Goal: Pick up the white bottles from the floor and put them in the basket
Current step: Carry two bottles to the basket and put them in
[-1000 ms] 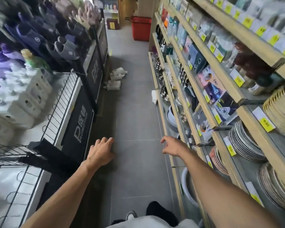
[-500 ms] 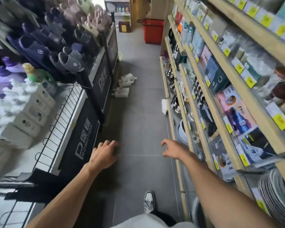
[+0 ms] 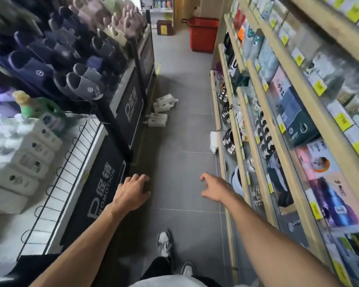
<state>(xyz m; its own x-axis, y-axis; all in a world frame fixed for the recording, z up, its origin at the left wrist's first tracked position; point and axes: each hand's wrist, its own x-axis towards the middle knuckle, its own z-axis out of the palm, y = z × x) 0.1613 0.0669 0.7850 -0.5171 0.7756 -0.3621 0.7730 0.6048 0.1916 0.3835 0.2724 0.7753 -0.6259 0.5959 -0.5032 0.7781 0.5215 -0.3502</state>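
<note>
Shop aisle, the approach: we hold both arms out ahead, left hand (image 3: 131,193) and right hand (image 3: 215,188) empty, fingers slack and loosely curled, grasping nothing. The white bottles (image 3: 161,118) lie on the grey floor (image 3: 184,129) well ahead of us, none yet lifted. A far cluster (image 3: 164,104) sits at 12 o'clock from the left hand, tight against the foot of the display (image 3: 131,108). A near pair (image 3: 157,122) lies just on our side of it. A lone bottle (image 3: 213,138) rests at 12 o'clock from the right hand, touching the base of the shelf (image 3: 221,121). The red basket (image 3: 203,34) stands at the aisle's far end, at 12 o'clock, well beyond them all. We judge the step in hand to be the walk-up. The next move calls for closing in, stooping and wrapping a hand round a bottle's body, the near pair or the lone bottle first. All are toppled. The far cluster's long axis runs 9 to 3, one pump pointing to 3 o'clock. The near pair also lies 9 to 3, pumps toward 9. The lone bottle lies 12 to 6 along the shelf, pump toward 6, at us
</note>
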